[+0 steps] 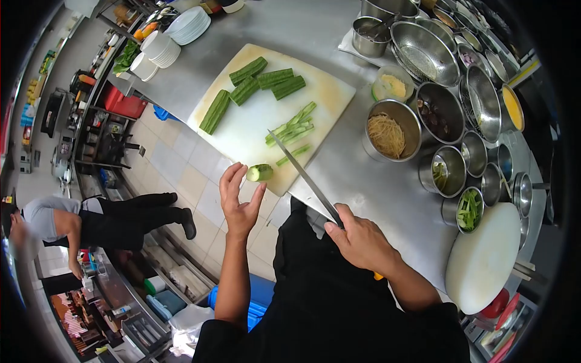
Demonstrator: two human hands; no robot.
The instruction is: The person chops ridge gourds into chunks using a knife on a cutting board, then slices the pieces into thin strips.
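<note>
My right hand (pixel 361 237) is wrapped round the handle of a kitchen knife (pixel 305 176), its blade reaching over the cutting board (pixel 242 145). The tip lies near a small pile of cut green strips (pixel 293 127). At the board's near edge, a short green gourd piece (pixel 259 173) with a pale cut end sits beside my left hand (pixel 239 202), whose fingers are spread. Whether the fingertips touch it I cannot tell. Several longer ridged gourd pieces (pixel 245 91) lie farther up the board, and one thin strip (pixel 293 155) rests apart from the pile.
Right of the board stand metal bowls, one with pale noodle-like strands (pixel 387 135), another with chopped greens (pixel 469 210). A round white board (pixel 484 258) leans at the right. White bowls (pixel 160 48) and plates (pixel 188 25) are stacked upper left. Another person (pixel 103 221) stands at the left.
</note>
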